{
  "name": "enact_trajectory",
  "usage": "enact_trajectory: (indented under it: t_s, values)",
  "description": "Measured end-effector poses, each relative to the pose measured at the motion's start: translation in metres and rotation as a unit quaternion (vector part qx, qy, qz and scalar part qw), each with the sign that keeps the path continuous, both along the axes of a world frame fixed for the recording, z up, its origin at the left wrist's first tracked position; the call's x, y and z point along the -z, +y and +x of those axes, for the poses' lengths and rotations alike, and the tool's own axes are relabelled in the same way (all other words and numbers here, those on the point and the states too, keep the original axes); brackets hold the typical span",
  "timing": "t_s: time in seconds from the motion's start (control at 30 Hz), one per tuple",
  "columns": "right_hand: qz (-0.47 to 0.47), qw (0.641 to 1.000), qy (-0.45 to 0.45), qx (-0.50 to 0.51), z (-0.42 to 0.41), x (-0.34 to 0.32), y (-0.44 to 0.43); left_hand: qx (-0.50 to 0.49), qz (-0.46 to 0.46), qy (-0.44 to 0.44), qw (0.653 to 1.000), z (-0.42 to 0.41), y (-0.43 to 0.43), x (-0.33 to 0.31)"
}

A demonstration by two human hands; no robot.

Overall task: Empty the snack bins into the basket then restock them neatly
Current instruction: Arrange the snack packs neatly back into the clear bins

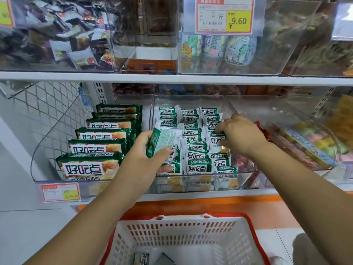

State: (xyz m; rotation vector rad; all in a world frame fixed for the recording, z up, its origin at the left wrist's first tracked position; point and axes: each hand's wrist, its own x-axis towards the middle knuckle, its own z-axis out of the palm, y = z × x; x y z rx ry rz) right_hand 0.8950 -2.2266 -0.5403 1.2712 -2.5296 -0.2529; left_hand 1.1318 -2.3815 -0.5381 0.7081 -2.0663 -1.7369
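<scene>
Pale shop floor lies under a red-rimmed white basket with two loose packets in its bottom. Above it, both hands reach into the middle bin on the lower shelf. The left hand is curled round a barcode packet, green and white, back side up. The right hand has its fingers bent down, pinching a column packet in the right-hand row. Three rows of small packets fill that bin, each printed 好吃点. Beside it, the left bin holds six large packs of the same brand; its lower tag is too blurred to read. Higher up, a price tag reads ¥9.60 and 斤.
</scene>
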Motion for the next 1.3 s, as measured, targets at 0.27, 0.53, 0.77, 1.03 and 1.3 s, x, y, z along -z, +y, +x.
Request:
enact_trajectory:
  t_s: [0.27,0.53,0.77,1.03,1.3]
  values:
    - [-0.32,0.89,-0.325,0.001,0.056,-0.031,0.021,0.031,0.003,0.015,0.999,0.006,0.016,-0.01]
    - [-0.439,0.697,-0.567,0.008,0.144,-0.033,0.021,0.11,-0.187,0.005,0.976,0.01,0.034,-0.012]
    - [-0.438,0.621,-0.65,0.011,0.138,-0.024,0.037,0.161,-0.092,0.0,0.983,0.015,0.033,-0.002]
    - [-0.441,0.567,-0.696,-0.012,0.14,-0.023,0.033,0.121,0.009,0.014,0.993,0.006,0.026,0.001]
    - [-0.327,0.765,-0.554,-0.02,0.127,-0.032,0.034,0.103,-0.141,0.008,0.985,0.009,0.027,-0.002]
